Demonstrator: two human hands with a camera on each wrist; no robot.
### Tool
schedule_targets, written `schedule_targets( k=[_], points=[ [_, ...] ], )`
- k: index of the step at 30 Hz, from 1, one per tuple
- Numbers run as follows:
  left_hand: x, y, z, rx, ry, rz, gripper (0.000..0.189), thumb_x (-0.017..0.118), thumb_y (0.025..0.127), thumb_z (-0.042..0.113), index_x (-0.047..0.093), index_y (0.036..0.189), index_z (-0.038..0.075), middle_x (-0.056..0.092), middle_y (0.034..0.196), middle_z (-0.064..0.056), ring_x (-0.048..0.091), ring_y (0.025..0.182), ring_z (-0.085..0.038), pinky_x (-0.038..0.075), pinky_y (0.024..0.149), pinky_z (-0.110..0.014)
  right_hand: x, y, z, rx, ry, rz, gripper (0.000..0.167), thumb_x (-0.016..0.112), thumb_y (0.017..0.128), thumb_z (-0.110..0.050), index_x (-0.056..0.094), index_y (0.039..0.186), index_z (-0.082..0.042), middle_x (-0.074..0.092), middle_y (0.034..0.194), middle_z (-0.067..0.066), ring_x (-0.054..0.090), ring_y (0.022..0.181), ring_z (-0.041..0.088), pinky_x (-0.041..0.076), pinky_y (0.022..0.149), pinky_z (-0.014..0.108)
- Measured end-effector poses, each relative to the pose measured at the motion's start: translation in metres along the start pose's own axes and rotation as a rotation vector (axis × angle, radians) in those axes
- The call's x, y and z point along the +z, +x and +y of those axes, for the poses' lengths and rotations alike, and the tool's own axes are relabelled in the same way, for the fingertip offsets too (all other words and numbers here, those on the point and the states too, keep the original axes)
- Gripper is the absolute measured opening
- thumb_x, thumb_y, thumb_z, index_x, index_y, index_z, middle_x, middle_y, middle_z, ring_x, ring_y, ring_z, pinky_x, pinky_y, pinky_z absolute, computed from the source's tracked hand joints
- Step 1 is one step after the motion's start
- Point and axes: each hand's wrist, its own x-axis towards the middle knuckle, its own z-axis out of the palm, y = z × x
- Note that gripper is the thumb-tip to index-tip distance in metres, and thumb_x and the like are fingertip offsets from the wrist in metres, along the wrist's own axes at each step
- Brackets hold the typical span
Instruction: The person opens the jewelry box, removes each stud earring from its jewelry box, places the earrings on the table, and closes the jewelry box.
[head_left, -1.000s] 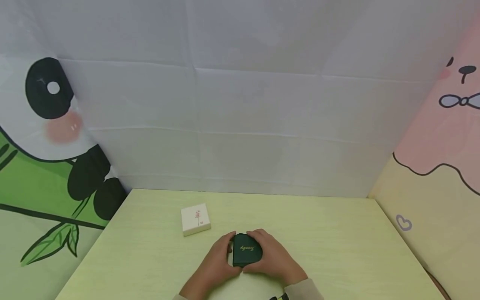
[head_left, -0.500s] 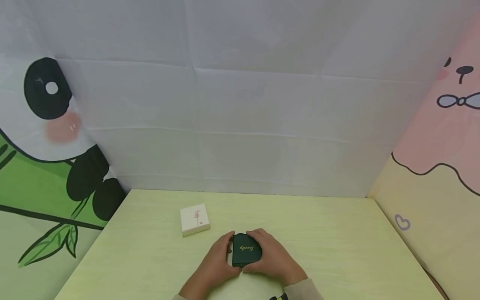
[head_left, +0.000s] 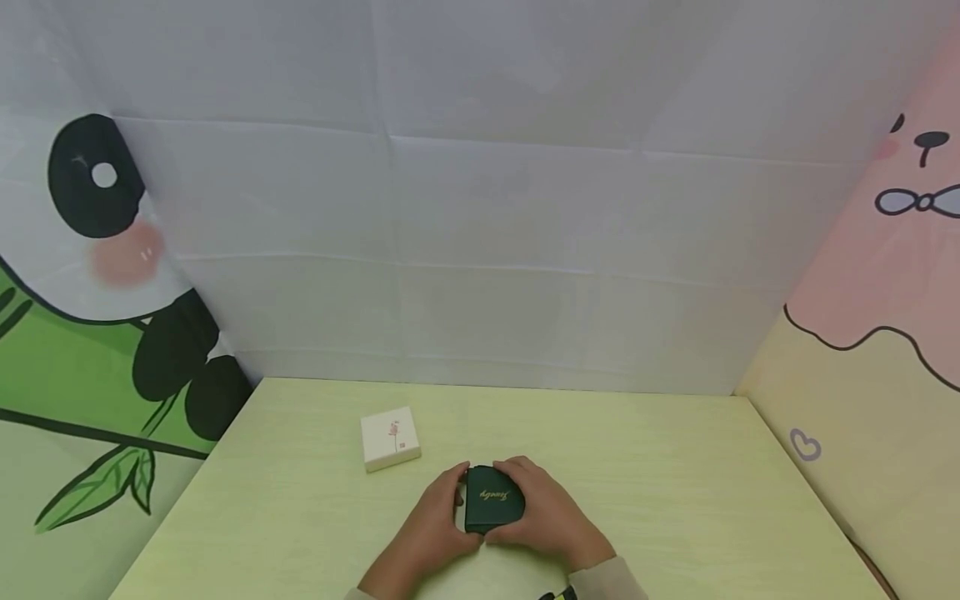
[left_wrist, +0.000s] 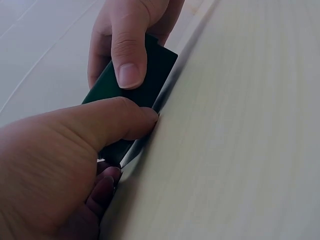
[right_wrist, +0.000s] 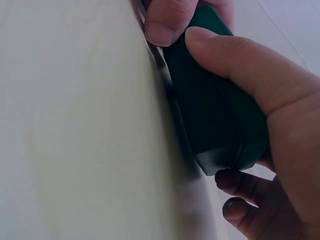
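Note:
Between both hands, at the table's front middle in the head view, is a small dark green jewelry box (head_left: 493,510) with gold lettering on its lid. My left hand (head_left: 433,522) holds its left side, the thumb along the near lower edge in the left wrist view. From the right, my right hand (head_left: 551,518) grips the box (right_wrist: 215,105), its thumb on the near face in the right wrist view. The thumb tips nearly meet at the near side. The lid looks closed in the head view. Fingers on the far side are partly hidden.
A white square box (head_left: 391,439) with a pink flower print lies on the pale yellow table (head_left: 637,467), behind and left of the hands. A white cloth wall (head_left: 510,250) rises at the back, with printed panels at both sides.

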Motion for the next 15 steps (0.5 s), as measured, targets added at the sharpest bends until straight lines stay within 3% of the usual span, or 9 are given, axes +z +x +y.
schedule_targets(
  k=[15],
  points=[
    [-0.0011, -0.0003, 0.0017, 0.002, -0.013, -0.008, 0.103, 0.091, 0.069, 0.024, 0.038, 0.153, -0.001, 0.054, 0.118, 0.0, 0.052, 0.102, -0.015, 0.048, 0.087, -0.039, -0.003, -0.0004, -0.0008, -0.029, -0.002, 0.006, 0.099, 0.086, 0.073, -0.062, 0.049, 0.152, -0.014, 0.053, 0.138, -0.008, 0.054, 0.124, 0.017, 0.046, 0.104, 0.046]
  ],
)
